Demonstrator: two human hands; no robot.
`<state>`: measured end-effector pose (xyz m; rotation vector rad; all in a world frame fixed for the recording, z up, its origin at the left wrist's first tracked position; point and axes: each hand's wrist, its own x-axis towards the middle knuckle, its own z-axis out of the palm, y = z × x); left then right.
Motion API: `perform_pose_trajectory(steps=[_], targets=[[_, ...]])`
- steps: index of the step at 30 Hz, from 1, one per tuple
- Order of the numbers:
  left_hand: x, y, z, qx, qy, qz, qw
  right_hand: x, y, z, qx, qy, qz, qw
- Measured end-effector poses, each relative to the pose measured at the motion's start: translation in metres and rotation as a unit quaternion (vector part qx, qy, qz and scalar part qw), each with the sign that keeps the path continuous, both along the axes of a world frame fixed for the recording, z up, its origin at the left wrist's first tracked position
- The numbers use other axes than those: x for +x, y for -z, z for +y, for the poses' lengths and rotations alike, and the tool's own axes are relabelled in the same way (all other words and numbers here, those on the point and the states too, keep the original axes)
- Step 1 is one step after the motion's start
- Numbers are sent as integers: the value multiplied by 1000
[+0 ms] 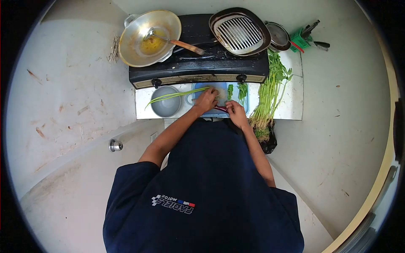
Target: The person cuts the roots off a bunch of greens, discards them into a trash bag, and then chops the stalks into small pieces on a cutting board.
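Observation:
Long green stalks (177,95) reach leftward from under my left hand (206,100), out over a grey bowl (166,105). The fingers of that hand are closed around the stalks above a blue cutting board (242,110). My right hand (236,112), also closed, grips a dark red handle (221,108) that points toward my left hand; any blade is too small to make out. On the board's right part lie two small bunches of green leaves (230,92).
Behind the board stands a black stove (198,67) with a wok (126,40), a wooden-handled ladle (187,45) and a grill pan (239,36). Leafy greens (270,92) lie at the right, near a small pot (278,36) and a green utensil basket (299,40).

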<state>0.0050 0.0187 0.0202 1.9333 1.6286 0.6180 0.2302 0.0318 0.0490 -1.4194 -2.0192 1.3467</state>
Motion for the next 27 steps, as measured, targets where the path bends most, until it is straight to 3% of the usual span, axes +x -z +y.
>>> perform_pose_trajectory(steps=[7,10,13,16,20,27], targets=[[7,6,3,-21,0,5,1000,40,6,8,-42,12,35,998],[9,-7,7,-171,-85,-103,976,43,-3,20,-64,18,57,996],[13,-12,5,-170,-183,-323,913,35,-18,29,-99,15,102,990],[27,-44,-4,-198,-275,-547,765,24,-28,28,-164,16,169,972],[54,-52,-27,-184,-299,-622,700,14,-34,27,-204,10,243,948],[66,-62,-47,-199,-293,-675,648,19,-46,31,-263,-16,261,929]])
